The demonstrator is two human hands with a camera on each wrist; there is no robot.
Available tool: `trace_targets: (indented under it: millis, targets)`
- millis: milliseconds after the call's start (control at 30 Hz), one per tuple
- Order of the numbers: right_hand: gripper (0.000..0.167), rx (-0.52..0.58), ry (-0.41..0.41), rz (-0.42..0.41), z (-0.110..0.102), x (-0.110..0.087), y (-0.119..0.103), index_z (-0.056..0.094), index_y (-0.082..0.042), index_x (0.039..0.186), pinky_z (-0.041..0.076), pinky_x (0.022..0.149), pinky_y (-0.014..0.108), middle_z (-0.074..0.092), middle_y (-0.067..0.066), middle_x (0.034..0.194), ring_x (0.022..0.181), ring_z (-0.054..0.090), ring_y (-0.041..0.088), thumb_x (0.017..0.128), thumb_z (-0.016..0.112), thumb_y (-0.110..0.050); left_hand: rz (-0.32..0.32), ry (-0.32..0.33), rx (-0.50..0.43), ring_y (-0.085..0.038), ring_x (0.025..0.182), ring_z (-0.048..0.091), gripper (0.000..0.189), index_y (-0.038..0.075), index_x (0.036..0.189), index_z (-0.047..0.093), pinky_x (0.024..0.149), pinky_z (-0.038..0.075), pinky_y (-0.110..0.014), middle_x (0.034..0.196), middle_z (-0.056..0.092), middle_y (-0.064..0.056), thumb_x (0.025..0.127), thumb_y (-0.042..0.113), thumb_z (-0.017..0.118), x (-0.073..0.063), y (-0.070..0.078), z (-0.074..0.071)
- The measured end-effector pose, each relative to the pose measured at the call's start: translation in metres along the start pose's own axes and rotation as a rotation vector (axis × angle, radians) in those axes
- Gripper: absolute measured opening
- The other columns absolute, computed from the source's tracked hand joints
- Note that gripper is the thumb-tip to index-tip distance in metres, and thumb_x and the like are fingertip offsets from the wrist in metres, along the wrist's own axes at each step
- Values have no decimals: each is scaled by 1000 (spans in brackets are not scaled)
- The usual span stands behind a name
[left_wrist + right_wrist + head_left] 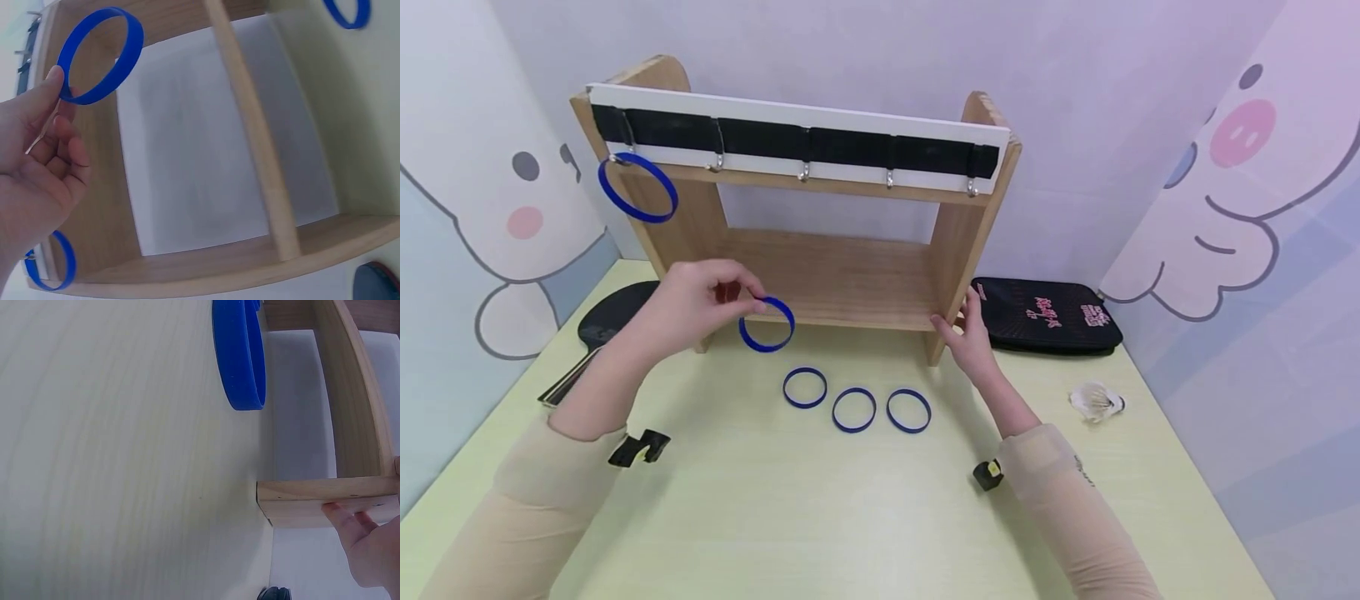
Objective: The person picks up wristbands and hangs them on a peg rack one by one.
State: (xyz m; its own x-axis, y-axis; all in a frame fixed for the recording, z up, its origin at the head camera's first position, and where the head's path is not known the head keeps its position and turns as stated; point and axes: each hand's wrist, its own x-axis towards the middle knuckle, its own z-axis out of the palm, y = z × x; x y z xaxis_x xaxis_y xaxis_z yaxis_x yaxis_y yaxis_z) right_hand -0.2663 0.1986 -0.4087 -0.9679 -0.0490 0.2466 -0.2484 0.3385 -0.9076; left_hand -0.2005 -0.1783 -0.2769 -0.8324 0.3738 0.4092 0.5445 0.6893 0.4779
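My left hand [696, 304] pinches a blue ring-shaped band [132, 47] between thumb and fingertips, in front of the wooden shelf's left half. On the leftmost metal hook of the shelf [842, 287] hangs another blue band [655, 218]. The other hooks, such as the middle one [804, 172], carry no band. My right hand [973, 346] grips the shelf's right side panel near its foot, thumb in front and fingers on the outer face. Three more blue bands lie on the table before the shelf: left [805, 406], middle [853, 430] and right [908, 430].
A white board with a black strip [760, 142] runs along the shelf's top front and bears the hooks. Left of the shelf lies a dark paddle [613, 312]. To the right are a black zip case [1045, 317] and a shuttlecock [1096, 402] on the pale table [820, 517].
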Motion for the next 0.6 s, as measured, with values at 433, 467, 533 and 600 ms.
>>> trace_targets:
  millis: [433, 467, 533, 600]
  targets:
    - [70, -9, 2, -1, 0, 0, 0, 17, -27, 146, 48, 90, 54, 36, 20, 145, 117, 51, 38, 92, 61, -18, 150, 377, -28, -1, 69, 47, 14, 1, 90, 70, 62, 38, -13, 76, 58, 10, 77, 4, 76, 13, 24, -41]
    - [70, -10, 2, -1, 0, 0, 0, 17, -27, 146, 47, 91, 54, 36, 20, 145, 117, 51, 38, 93, 61, -18, 143, 405, -42, 0, 69, 48, 15, 1, 90, 70, 64, 39, -13, 77, 59, 10, 77, 4, 76, 15, 25, -44]
    - [70, -4, 0, -4, 0, 0, 0, 17, -26, 147, 47, 91, 54, 36, 20, 145, 117, 51, 38, 93, 61, -17, 117, 462, -69, 1, 70, 51, 14, 0, 91, 70, 65, 40, -12, 80, 61, 13, 78, 5, 76, 18, 27, -49]
    - [70, -5, -1, 0, 0, 1, -1, 16, -26, 147, 47, 91, 54, 35, 20, 146, 118, 50, 38, 93, 61, -17, 87, 516, -95, 1, 71, 53, 15, 1, 92, 71, 66, 42, -12, 82, 64, 12, 80, 8, 75, 22, 28, -53]
